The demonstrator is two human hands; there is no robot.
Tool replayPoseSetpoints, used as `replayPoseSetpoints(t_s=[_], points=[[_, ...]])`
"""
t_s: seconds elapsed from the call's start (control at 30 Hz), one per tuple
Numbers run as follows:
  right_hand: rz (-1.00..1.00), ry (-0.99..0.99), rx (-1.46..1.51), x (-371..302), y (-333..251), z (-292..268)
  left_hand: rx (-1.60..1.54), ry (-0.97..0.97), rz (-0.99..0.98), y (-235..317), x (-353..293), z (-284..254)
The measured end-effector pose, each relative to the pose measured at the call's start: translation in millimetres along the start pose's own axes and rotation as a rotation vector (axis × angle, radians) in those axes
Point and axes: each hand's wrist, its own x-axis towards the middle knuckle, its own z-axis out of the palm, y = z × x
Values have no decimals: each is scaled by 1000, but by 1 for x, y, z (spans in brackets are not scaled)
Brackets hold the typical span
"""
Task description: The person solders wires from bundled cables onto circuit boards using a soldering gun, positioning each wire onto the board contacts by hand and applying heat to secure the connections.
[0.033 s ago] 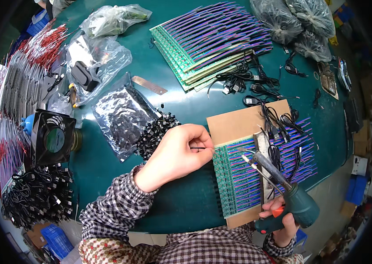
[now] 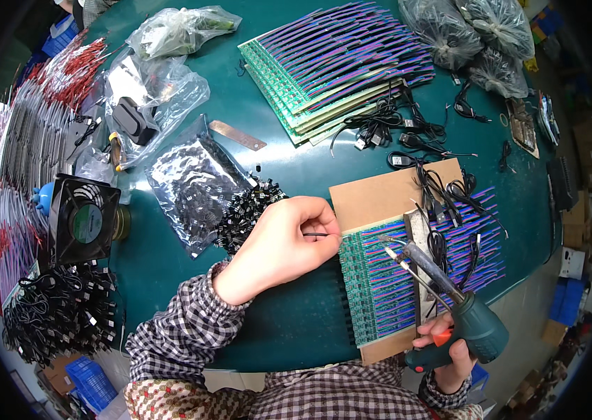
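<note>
My left hand (image 2: pixel 278 241) pinches a thin black cable (image 2: pixel 315 235) at the top left corner of a green circuit board panel (image 2: pixel 359 297). Rows of blue and purple wires run rightward from the panel, which lies on a cardboard sheet (image 2: pixel 387 192). Held in my right hand (image 2: pixel 457 357) is a dark green soldering gun (image 2: pixel 483 327) with a red trigger. Its tip points up and left, above the panel's wires and apart from my left fingertips. A worn flat bar (image 2: pixel 418 241) lies across the wires, partly behind the gun.
A stack of wired circuit panels (image 2: pixel 296 91) sits at the back. Black USB cables (image 2: pixel 380 126) lie beside it. Left of my hand are small black connectors (image 2: pixel 250 206), a plastic bag (image 2: pixel 194 182) and a black fan (image 2: pixel 84 220). Cable bundles (image 2: pixel 58 308) fill the left edge.
</note>
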Motion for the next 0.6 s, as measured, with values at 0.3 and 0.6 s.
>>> replayPoseSetpoints(t_s=[0.3,0.6], points=[[23,20,3,4,1,0,12,-116,-52,4,13,-6],[46,-12,39,6,3,4,100,-222,-57,10,27,-12]])
